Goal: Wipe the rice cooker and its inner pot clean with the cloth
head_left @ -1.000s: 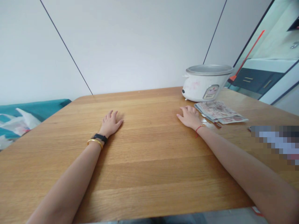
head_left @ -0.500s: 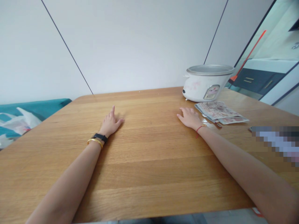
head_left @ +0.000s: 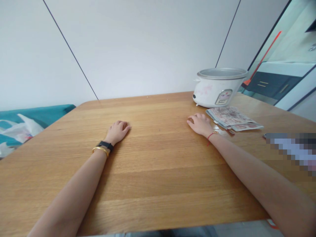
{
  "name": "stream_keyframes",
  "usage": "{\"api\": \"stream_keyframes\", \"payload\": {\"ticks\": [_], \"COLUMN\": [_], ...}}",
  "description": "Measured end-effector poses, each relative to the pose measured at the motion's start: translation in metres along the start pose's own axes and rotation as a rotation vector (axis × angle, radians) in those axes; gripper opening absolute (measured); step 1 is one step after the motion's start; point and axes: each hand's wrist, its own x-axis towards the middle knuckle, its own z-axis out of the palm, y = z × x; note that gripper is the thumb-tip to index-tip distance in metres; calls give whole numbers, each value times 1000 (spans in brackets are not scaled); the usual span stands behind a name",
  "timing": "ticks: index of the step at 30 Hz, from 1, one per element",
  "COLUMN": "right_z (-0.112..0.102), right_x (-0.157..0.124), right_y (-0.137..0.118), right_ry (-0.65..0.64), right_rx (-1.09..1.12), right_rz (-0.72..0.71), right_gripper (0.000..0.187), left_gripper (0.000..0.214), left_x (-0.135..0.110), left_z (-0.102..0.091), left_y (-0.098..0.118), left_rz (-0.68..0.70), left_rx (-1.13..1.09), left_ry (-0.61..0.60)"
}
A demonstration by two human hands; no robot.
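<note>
Head view, wooden table, white wall, rice cooker, teal sofa.

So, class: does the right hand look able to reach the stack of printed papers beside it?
Probably yes. The right hand rests empty on the table, the printed papers lie just beside it with nothing blocking the way, and the rice cooker stands behind them.

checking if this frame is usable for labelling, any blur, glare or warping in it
Head view: soft even light, no glare; the left hand and right hand cast only faint shadows on the wooden table. Head view: wide-lens warping slants the wall seams outward. Head view: a pixelated block masks something at the table's right side; the rice cooker is sharp.
</note>
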Motion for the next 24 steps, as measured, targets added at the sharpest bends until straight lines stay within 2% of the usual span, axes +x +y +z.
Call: {"api": "stream_keyframes", "payload": {"ticks": [6,13,17,21,24], "right_z": [-1,-2,-3,-4,-4], "right_x": [-2,-4,-2,0,0], "right_y": [-1,-3,-3,-2,-2], "right_ry": [38,77,17,-8,-24], "right_rx": [3,-12,10,41,26], "right_rz": [22,20,20,42,20], "right_gripper": [42,46,56,69,59], "left_gripper": [54,70,72,79,84], "left_x": [-5,-5,-3,-1,0], "left_z": [-2,2,0,-1,0], "left_y": [6,4,4,2,1], "left_rz": [-44,-52,-38,-35,-34], "left_rx": [26,35,0,-11,-19], "left_ry": [7,80,-7,0,9]}}
